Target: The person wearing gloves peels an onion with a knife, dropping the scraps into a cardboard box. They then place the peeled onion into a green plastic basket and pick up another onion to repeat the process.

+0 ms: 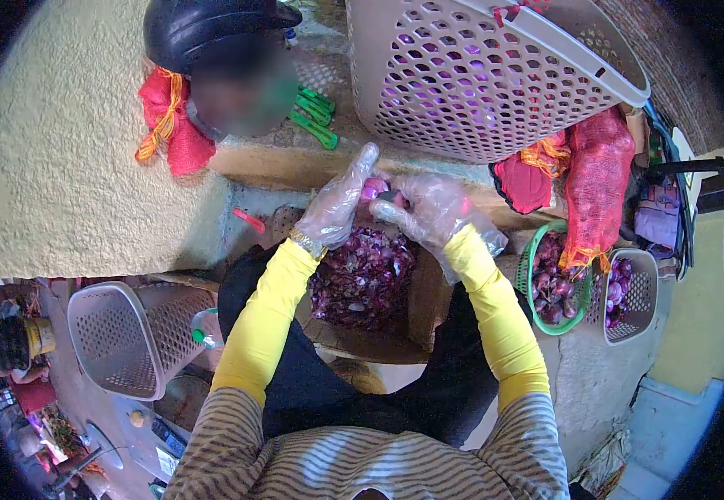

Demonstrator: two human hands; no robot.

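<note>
My left hand (333,207), in a clear plastic glove, grips a red onion (373,188) with the thumb raised away from it. Close beside it, my right hand (430,207), gloved the same way, has its fingers curled around something small and dark. A spot of red shows at that hand's far side, but I cannot make out what it holds. Both hands are above a cardboard box (430,304) between my knees. Purple onion skins (362,279) fill the box.
A large perforated basket (462,83) of onions stands on the ledge ahead. Right are a red mesh sack (599,175), a green basket (558,321) and a grey basket (631,333) with onions. Green-handled tools (316,117) lie ahead; another basket (116,333) stands left.
</note>
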